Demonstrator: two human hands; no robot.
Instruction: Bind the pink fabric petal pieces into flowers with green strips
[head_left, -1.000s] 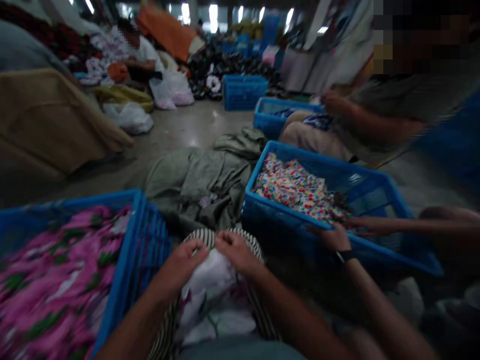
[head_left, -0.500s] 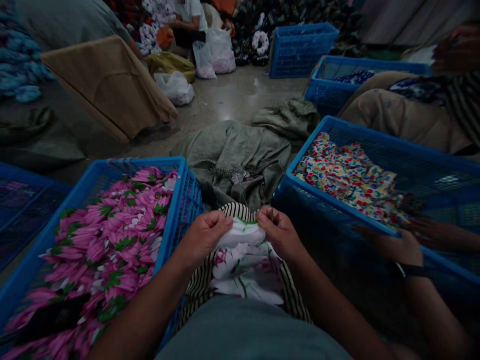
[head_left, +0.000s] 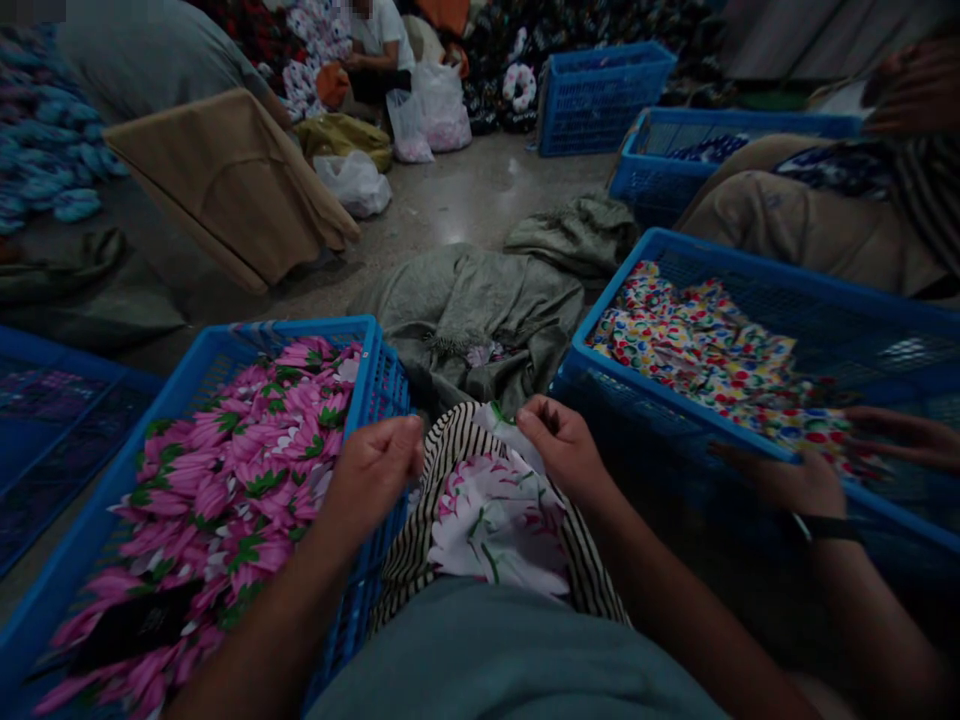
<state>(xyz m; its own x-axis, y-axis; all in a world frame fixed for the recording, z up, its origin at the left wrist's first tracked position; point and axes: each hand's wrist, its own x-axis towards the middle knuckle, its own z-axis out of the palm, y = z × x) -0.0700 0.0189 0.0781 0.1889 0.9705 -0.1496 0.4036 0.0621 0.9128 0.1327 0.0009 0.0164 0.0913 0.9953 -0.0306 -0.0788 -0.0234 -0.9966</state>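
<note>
My right hand (head_left: 561, 450) pinches a small white fabric piece (head_left: 517, 438) with a green edge, above my lap. To its left, my left hand (head_left: 379, 460) is closed, thumb pressed on the curled fingers, apart from that piece; whether anything is in it I cannot make out. Below both hands, white fabric pieces (head_left: 499, 530) printed with pink petals and green stems lie on black-and-cream striped cloth (head_left: 442, 450) over my lap. A blue crate (head_left: 367, 400) beside my left arm holds a heap of pink-and-green petal-shaped fabric pieces (head_left: 247, 470).
A black object (head_left: 135, 628) lies on the pink heap. At right, a co-worker's hands (head_left: 810, 490) are at a blue crate (head_left: 675, 400) of colourful dotted fabric (head_left: 697, 350). A grey-green sack (head_left: 480, 290) lies ahead. A brown cloth-covered seat back (head_left: 225, 180) stands front left.
My left hand has let go of the white piece and moved left and slightly down. My right hand keeps its grip, and the piece now hangs from it. The co-worker's far hand has shifted slightly.
</note>
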